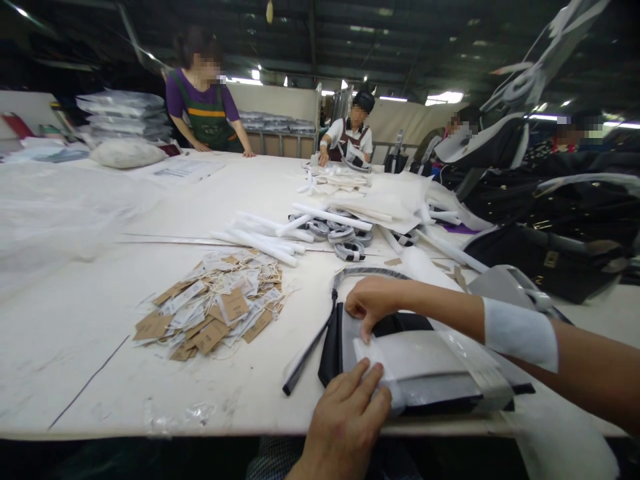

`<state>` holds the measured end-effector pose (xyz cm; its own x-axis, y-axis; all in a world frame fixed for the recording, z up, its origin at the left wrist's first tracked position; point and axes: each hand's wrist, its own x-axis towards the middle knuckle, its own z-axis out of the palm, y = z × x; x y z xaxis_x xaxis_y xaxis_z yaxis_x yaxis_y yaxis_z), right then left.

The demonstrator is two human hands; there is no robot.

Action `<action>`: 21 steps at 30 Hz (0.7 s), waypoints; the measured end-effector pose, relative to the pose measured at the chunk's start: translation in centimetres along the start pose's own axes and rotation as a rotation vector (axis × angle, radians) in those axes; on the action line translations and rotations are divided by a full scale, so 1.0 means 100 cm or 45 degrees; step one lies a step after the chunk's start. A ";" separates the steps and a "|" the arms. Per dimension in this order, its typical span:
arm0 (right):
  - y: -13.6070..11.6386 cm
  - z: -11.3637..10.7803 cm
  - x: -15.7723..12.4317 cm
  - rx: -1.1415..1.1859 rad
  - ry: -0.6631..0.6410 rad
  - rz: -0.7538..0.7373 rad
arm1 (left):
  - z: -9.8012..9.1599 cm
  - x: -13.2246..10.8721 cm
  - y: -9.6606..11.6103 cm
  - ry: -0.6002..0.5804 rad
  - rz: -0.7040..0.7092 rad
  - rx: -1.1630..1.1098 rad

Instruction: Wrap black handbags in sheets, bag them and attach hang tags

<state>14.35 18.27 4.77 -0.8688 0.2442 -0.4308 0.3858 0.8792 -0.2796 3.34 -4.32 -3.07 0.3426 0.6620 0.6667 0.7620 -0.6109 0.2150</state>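
Observation:
A black handbag lies at the front edge of the table, partly covered by grey-white wrapping. A white foam sheet crosses its upper face, with clear plastic over the right part. My left hand rests with fingers stretched out on the near left end of the sheet. My right hand is closed above the bag's far left part, thumb pointing down beside the sheet's corner; what its curled fingers hold, if anything, is hidden. A wrapped strap curves from behind the bag to its left.
Left of the bag lies a heap of brown and white tags. White foam tubes and wrapped coiled straps are farther back. Black bags crowd the right side. Co-workers stand across the table.

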 end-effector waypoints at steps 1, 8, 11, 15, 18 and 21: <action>0.006 0.002 0.001 0.095 0.007 0.061 | -0.001 0.001 0.000 0.008 0.007 0.008; 0.039 0.017 0.010 0.586 -0.039 0.151 | 0.000 0.002 0.000 0.052 0.037 0.062; 0.040 0.018 0.005 0.654 0.053 0.177 | 0.003 0.000 0.000 0.072 0.056 0.084; 0.022 0.022 -0.021 0.654 0.219 0.223 | 0.004 -0.001 0.000 0.100 0.069 0.100; 0.000 0.033 -0.041 0.583 0.230 0.258 | 0.002 0.000 0.001 0.099 0.055 0.088; -0.012 0.046 -0.044 0.554 0.254 0.382 | 0.000 0.001 0.002 0.071 0.038 0.072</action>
<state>19.14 14.25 3.07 -0.7269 0.5672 -0.3871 0.6806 0.5198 -0.5163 3.55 -4.40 -2.94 0.3355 0.6177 0.7113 0.7824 -0.6032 0.1548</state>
